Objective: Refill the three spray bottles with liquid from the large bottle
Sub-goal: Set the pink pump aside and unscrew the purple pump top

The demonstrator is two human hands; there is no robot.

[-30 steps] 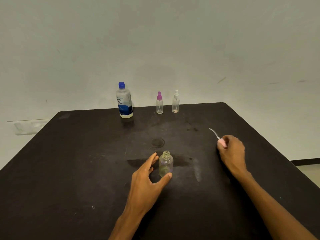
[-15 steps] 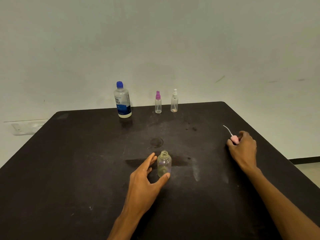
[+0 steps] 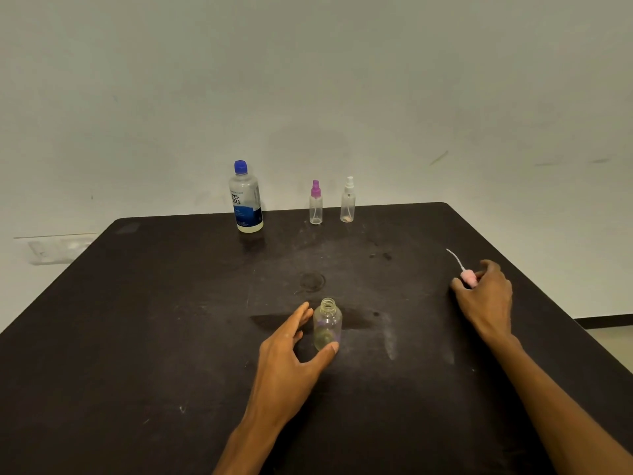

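Note:
A small clear spray bottle (image 3: 327, 325) stands uncapped at the middle of the black table (image 3: 171, 320). My left hand (image 3: 291, 351) holds it, thumb at its base and fingers along its left side. Far to its right, my right hand (image 3: 488, 296) rests low on the table and grips the bottle's pink spray head (image 3: 468, 277), whose thin white dip tube points up and left. The large bottle (image 3: 246, 200), with a blue cap and blue label, stands capped at the back edge. To its right stand a purple-topped spray bottle (image 3: 315, 205) and a white-topped one (image 3: 348, 202).
A pale wall rises right behind the table's back edge. The table's right edge runs close past my right hand. A faint ring mark (image 3: 311, 281) lies on the tabletop just beyond the uncapped bottle.
My right hand has carried the pink spray head to the right, away from the uncapped bottle, and down to the table. My left hand has stayed on the bottle.

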